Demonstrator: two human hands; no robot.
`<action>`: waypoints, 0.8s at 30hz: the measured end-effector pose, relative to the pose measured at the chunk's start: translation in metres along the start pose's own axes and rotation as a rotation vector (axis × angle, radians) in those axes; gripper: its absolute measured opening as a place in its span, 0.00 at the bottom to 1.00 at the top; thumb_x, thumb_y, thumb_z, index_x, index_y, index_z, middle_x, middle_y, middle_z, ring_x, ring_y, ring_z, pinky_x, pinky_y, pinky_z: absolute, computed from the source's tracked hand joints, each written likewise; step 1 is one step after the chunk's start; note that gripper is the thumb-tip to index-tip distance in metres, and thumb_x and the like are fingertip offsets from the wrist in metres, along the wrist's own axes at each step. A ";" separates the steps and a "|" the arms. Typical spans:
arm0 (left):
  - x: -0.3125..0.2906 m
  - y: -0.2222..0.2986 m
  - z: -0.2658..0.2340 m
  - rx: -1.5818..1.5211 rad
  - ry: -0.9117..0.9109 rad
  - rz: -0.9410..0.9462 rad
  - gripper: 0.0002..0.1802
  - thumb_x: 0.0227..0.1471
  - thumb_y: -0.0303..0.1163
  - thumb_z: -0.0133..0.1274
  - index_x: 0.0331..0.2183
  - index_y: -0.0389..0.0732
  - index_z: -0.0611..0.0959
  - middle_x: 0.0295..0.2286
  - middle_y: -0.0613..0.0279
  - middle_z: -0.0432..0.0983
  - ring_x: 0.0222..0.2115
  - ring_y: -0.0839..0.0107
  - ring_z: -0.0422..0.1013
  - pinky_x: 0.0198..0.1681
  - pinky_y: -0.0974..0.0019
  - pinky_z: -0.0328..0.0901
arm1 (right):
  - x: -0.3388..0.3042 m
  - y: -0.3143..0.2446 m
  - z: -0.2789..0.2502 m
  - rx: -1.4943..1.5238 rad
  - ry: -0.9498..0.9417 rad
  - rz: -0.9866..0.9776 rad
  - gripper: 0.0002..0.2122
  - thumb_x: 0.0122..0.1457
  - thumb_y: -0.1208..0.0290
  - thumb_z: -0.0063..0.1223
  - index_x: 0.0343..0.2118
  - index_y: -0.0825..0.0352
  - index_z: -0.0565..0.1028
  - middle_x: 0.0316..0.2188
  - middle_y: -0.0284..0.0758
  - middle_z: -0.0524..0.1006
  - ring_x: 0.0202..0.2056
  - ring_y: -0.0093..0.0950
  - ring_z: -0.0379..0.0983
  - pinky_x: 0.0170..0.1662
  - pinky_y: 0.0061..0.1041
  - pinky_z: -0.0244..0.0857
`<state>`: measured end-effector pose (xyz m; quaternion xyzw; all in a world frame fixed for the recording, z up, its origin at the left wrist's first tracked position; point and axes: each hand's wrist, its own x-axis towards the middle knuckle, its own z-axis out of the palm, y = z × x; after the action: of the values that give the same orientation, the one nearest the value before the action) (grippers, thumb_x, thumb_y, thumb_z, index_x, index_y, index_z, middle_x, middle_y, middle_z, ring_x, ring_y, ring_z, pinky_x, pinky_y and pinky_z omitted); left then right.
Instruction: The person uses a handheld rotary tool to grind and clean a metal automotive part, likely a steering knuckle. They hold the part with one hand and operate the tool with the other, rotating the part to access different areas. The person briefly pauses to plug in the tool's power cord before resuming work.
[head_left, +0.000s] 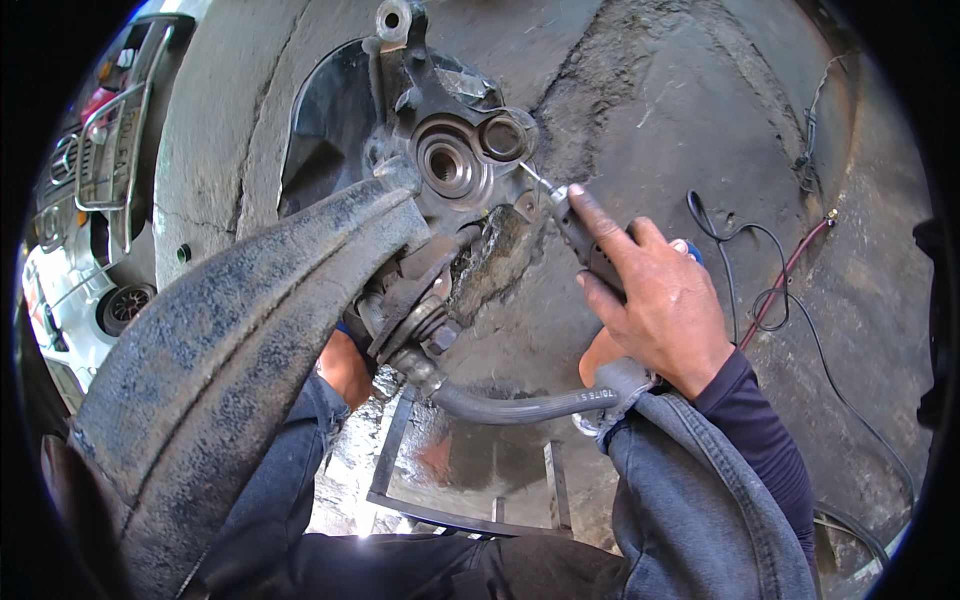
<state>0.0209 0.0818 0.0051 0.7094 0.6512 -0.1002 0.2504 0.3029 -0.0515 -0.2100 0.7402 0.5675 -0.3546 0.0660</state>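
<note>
My right hand [660, 300] is closed around a slim dark-bodied hand tool [585, 235] with a silver collar, the index finger stretched along it. Its thin metal bit [537, 175] reaches the rim of a small round bore [502, 138] on a steering knuckle [415, 105]; whether it touches, I cannot tell. Beside that bore sits a larger ringed hub bore [447, 168]. A dark dust shield [325, 135] lies behind the knuckle. From the knuckle a broad, worn control arm [240, 290] runs toward the lower left. My left hand does not show.
A bolted joint [415, 330] hangs below, with a dark hose-like piece [520, 405] running right. My denim-covered legs flank a metal frame [460, 515]. A black cable [790, 290] and a red hose [790, 270] lie right on concrete. A white vehicle [75, 290] stands far left.
</note>
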 end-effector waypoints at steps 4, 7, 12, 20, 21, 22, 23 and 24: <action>-0.001 0.004 0.001 0.011 0.002 0.008 0.33 0.47 0.22 0.64 0.57 0.33 0.77 0.49 0.43 0.77 0.43 0.52 0.80 0.47 0.50 0.75 | 0.000 0.003 0.002 0.042 0.039 0.024 0.36 0.63 0.61 0.60 0.74 0.45 0.60 0.40 0.46 0.75 0.36 0.47 0.81 0.44 0.46 0.73; -0.001 0.007 0.001 0.022 0.007 0.015 0.33 0.47 0.22 0.64 0.57 0.33 0.77 0.48 0.43 0.77 0.43 0.52 0.80 0.47 0.51 0.75 | 0.000 0.005 0.005 0.008 0.027 -0.032 0.36 0.63 0.61 0.61 0.74 0.46 0.61 0.39 0.46 0.75 0.35 0.46 0.81 0.43 0.46 0.73; -0.001 0.011 0.001 0.036 0.019 0.015 0.32 0.47 0.23 0.64 0.56 0.34 0.78 0.48 0.43 0.77 0.42 0.52 0.80 0.46 0.51 0.75 | 0.000 0.008 0.009 0.086 0.034 0.001 0.39 0.63 0.61 0.61 0.76 0.43 0.56 0.37 0.44 0.74 0.35 0.44 0.76 0.44 0.43 0.72; 0.003 0.011 -0.002 0.062 0.029 0.020 0.31 0.47 0.23 0.63 0.56 0.34 0.78 0.47 0.44 0.77 0.42 0.52 0.80 0.46 0.51 0.74 | -0.001 0.010 0.011 0.162 -0.003 -0.001 0.39 0.64 0.60 0.61 0.76 0.44 0.56 0.37 0.44 0.74 0.36 0.45 0.75 0.45 0.44 0.69; 0.004 0.012 -0.002 0.062 0.031 0.023 0.31 0.48 0.23 0.63 0.56 0.34 0.78 0.47 0.44 0.77 0.42 0.52 0.80 0.46 0.51 0.74 | -0.001 0.010 0.012 0.182 0.000 -0.003 0.39 0.64 0.60 0.61 0.76 0.44 0.56 0.37 0.44 0.74 0.36 0.45 0.75 0.45 0.44 0.69; 0.003 0.013 -0.002 0.065 0.033 0.022 0.31 0.48 0.24 0.63 0.56 0.34 0.78 0.47 0.44 0.77 0.42 0.52 0.80 0.46 0.51 0.74 | 0.000 0.010 0.012 0.207 -0.012 -0.006 0.39 0.64 0.60 0.61 0.76 0.45 0.56 0.37 0.44 0.74 0.35 0.46 0.75 0.45 0.44 0.69; 0.003 0.014 -0.002 0.068 0.031 0.023 0.31 0.48 0.24 0.63 0.55 0.34 0.78 0.47 0.44 0.77 0.42 0.52 0.80 0.46 0.51 0.74 | -0.001 0.011 0.013 0.200 0.010 0.003 0.39 0.64 0.60 0.61 0.76 0.45 0.56 0.37 0.45 0.74 0.35 0.46 0.75 0.45 0.45 0.68; 0.004 0.015 -0.001 0.072 0.031 0.026 0.31 0.48 0.24 0.63 0.55 0.34 0.78 0.47 0.44 0.77 0.42 0.52 0.80 0.46 0.51 0.74 | -0.001 0.011 0.014 0.197 0.018 0.013 0.39 0.64 0.60 0.61 0.76 0.46 0.56 0.37 0.45 0.74 0.35 0.46 0.75 0.45 0.45 0.68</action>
<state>0.0356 0.0851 0.0077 0.7278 0.6417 -0.1094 0.2160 0.3066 -0.0631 -0.2232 0.7498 0.5258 -0.4016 -0.0100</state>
